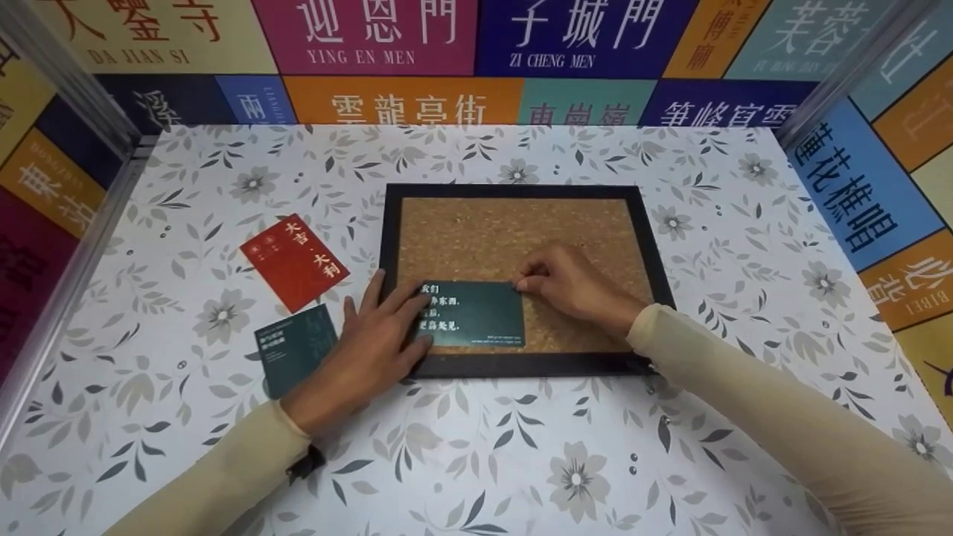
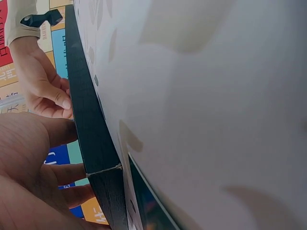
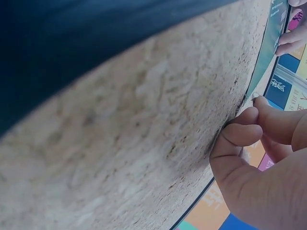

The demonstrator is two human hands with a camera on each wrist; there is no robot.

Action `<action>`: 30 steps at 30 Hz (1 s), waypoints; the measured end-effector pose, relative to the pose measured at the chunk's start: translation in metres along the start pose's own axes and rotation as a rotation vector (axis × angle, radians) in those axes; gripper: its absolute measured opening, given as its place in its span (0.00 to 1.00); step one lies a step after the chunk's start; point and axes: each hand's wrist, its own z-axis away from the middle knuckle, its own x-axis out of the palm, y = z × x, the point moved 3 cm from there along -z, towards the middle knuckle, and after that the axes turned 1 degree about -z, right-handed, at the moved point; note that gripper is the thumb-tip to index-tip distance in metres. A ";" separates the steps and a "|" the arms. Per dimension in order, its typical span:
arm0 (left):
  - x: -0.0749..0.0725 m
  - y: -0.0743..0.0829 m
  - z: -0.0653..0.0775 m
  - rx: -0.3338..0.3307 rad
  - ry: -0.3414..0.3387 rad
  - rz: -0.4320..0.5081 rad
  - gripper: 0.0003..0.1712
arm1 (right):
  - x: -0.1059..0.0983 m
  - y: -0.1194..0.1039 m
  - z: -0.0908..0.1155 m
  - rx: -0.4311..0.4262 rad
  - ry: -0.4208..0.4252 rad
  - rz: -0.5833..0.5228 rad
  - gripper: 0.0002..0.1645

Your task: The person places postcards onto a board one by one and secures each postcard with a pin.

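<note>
A dark green card [image 1: 476,316] with white lettering lies on the lower part of a black-framed cork board [image 1: 514,231]. My left hand [image 1: 372,346] spreads its fingers over the card's left end and the frame's left edge, hiding some of the lettering. At the card's upper right corner, my right hand [image 1: 569,283] pinches a small clear pushpin [image 3: 255,96] between thumb and forefinger. Its remaining fingers are curled close over the cork. Only a little of the pin shows in the right wrist view.
Left of the board, a red card [image 1: 294,264] with pale lettering lies tilted on the flowered tabletop [image 1: 461,447]. A second green card [image 1: 294,350] is beneath it, partly covered by my left hand. Colourful lettered panels [image 1: 402,97] border the table's back and sides.
</note>
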 end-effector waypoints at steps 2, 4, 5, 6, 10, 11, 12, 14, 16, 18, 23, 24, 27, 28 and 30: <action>0.000 0.000 0.000 -0.002 -0.001 0.000 0.35 | 0.001 -0.001 -0.001 -0.005 0.004 0.009 0.07; 0.001 0.000 0.000 -0.004 -0.001 -0.001 0.35 | 0.002 -0.001 -0.002 0.000 0.004 0.009 0.07; 0.001 -0.001 0.001 -0.006 -0.001 -0.001 0.35 | 0.002 -0.001 -0.002 0.002 0.002 0.010 0.07; 0.001 -0.001 0.001 -0.009 -0.002 -0.001 0.35 | 0.003 -0.001 -0.002 0.001 0.001 0.011 0.07; 0.002 0.000 0.001 -0.012 -0.002 0.000 0.35 | 0.004 -0.001 -0.004 -0.009 -0.007 0.021 0.07; 0.002 0.000 0.001 -0.011 -0.002 0.000 0.35 | 0.004 -0.002 -0.004 -0.012 -0.007 0.024 0.08; 0.002 0.000 0.001 -0.010 -0.001 0.000 0.35 | 0.004 -0.002 -0.004 -0.013 -0.006 0.027 0.08; 0.001 0.000 0.001 -0.006 0.001 -0.001 0.35 | 0.004 -0.002 -0.005 -0.016 -0.007 0.027 0.08; 0.001 0.000 0.001 -0.006 0.001 -0.004 0.34 | 0.003 -0.002 -0.007 -0.007 -0.008 0.023 0.08; 0.001 0.000 0.001 -0.009 -0.002 -0.005 0.35 | 0.003 -0.002 -0.008 0.012 -0.015 0.019 0.09; 0.001 0.000 0.000 -0.019 -0.009 -0.005 0.35 | 0.001 -0.002 -0.011 0.070 -0.033 0.001 0.10; 0.001 0.000 0.000 -0.021 -0.009 -0.004 0.36 | 0.001 -0.002 -0.012 0.084 -0.036 -0.004 0.10; 0.000 0.001 0.001 -0.025 -0.011 0.002 0.36 | 0.001 -0.001 -0.013 0.121 -0.039 -0.018 0.10; 0.000 0.001 0.001 -0.025 -0.010 0.003 0.36 | 0.000 -0.001 -0.013 0.130 -0.038 -0.020 0.10; 0.000 0.000 0.001 -0.031 -0.012 0.005 0.36 | 0.001 -0.002 -0.014 0.148 -0.034 -0.024 0.10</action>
